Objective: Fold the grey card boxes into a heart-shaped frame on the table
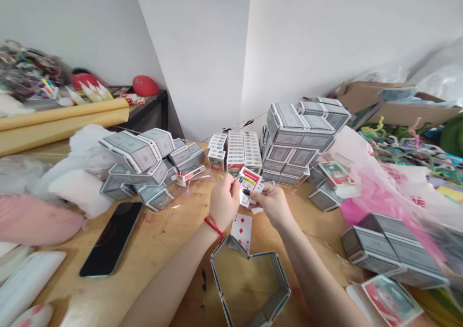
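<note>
In front of me my left hand and my right hand both pinch a printed card with a red band and yellow patch, perhaps with other cards behind it. A dark-painted thumbnail of the right hand lies across its face. Just below, a face-up diamond playing card rests on the wooden table. Between my forearms stands a hollow, heart-like frame of playing cards on edge. Past my hands are rows of boxed card decks.
Folded-card blocks are piled at left and right, with more blocks near my right forearm. A black phone lies left. Opened card boxes, plastic bags and a carton crowd the right.
</note>
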The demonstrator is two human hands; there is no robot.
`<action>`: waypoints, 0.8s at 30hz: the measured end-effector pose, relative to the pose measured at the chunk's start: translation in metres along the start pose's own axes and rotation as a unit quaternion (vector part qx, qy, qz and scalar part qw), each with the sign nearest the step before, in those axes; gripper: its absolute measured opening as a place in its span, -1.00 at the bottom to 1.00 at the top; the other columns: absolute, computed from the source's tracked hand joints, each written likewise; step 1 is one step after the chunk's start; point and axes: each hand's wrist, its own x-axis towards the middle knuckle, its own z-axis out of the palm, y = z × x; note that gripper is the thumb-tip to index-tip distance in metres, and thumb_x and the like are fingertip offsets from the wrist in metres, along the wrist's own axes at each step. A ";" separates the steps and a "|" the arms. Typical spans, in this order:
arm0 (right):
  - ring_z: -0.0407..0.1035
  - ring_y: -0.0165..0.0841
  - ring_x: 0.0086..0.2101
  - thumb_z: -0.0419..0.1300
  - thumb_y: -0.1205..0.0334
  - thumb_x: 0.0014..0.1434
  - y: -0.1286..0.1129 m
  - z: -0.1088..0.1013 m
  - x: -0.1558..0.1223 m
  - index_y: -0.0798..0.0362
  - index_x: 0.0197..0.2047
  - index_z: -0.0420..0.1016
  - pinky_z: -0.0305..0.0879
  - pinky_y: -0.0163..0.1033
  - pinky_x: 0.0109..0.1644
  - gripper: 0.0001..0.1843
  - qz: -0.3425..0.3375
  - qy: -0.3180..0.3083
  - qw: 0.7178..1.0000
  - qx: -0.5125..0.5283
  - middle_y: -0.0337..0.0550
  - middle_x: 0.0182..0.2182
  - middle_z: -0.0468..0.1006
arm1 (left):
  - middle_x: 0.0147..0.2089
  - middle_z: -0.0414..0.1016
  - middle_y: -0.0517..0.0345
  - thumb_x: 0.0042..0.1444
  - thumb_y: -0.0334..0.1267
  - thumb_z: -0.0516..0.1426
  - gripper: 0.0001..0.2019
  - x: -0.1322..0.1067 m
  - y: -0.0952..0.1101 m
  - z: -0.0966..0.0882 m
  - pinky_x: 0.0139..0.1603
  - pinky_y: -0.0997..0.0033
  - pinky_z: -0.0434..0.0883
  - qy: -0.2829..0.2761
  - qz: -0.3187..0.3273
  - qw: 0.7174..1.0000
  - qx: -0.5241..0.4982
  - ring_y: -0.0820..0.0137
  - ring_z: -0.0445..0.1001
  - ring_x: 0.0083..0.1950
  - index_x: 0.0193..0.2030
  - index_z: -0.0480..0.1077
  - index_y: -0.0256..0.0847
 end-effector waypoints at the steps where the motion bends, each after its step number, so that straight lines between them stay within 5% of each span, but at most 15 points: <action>1: 0.40 -0.37 -0.62 0.41 0.06 -0.37 0.000 0.001 -0.001 0.14 -0.50 0.49 0.39 -0.30 -0.57 -0.62 -0.001 0.001 1.000 -0.008 -0.18 -0.58 0.56 | -0.60 0.09 0.30 0.14 -0.27 -0.05 -0.75 0.000 -0.002 0.001 -0.50 0.47 0.02 0.001 0.011 1.000 0.022 0.50 0.12 -0.55 -0.55 0.03 -0.18; 7: 0.40 -0.36 -0.64 0.39 0.05 -0.35 0.000 0.000 0.000 0.12 -0.50 0.47 0.36 -0.30 -0.62 -0.64 -0.004 0.013 0.999 -0.040 -0.17 -0.59 0.56 | -0.63 0.10 0.30 0.15 -0.27 -0.05 -0.74 0.004 -0.010 -0.001 -0.55 0.47 -0.02 -0.004 0.055 0.992 0.117 0.51 0.12 -0.59 -0.56 0.07 -0.19; 12: 0.42 -0.35 -0.63 0.37 0.09 -0.31 0.002 -0.006 0.004 0.14 -0.43 0.48 0.41 -0.26 -0.57 -0.64 -0.016 0.002 0.999 -0.043 -0.16 -0.56 0.57 | -0.54 0.31 0.26 0.14 -0.29 -0.03 -0.84 0.011 -0.009 -0.011 -0.49 0.54 0.16 -0.080 0.091 0.992 0.022 0.52 0.28 -0.51 -0.45 0.24 -0.22; 16: 0.41 -0.36 -0.63 0.36 0.07 -0.29 0.003 -0.006 0.003 0.14 -0.42 0.46 0.40 -0.27 -0.58 -0.63 -0.015 -0.002 0.998 -0.057 -0.16 -0.55 0.57 | -0.43 0.39 0.18 0.12 -0.34 -0.03 -0.91 0.009 -0.007 -0.009 -0.42 0.51 0.24 -0.057 0.073 0.996 0.002 0.47 0.35 -0.42 -0.29 0.27 -0.22; 24: 0.38 -0.37 -0.66 0.31 0.12 -0.23 0.006 -0.001 0.002 0.10 -0.46 0.42 0.36 -0.31 -0.64 -0.73 -0.015 -0.009 0.997 -0.074 -0.20 -0.61 0.53 | -0.50 0.32 0.23 0.18 -0.32 -0.13 -0.87 0.002 -0.006 -0.002 -0.50 0.49 0.12 -0.061 0.034 0.993 0.100 0.44 0.31 -0.48 -0.32 0.20 -0.18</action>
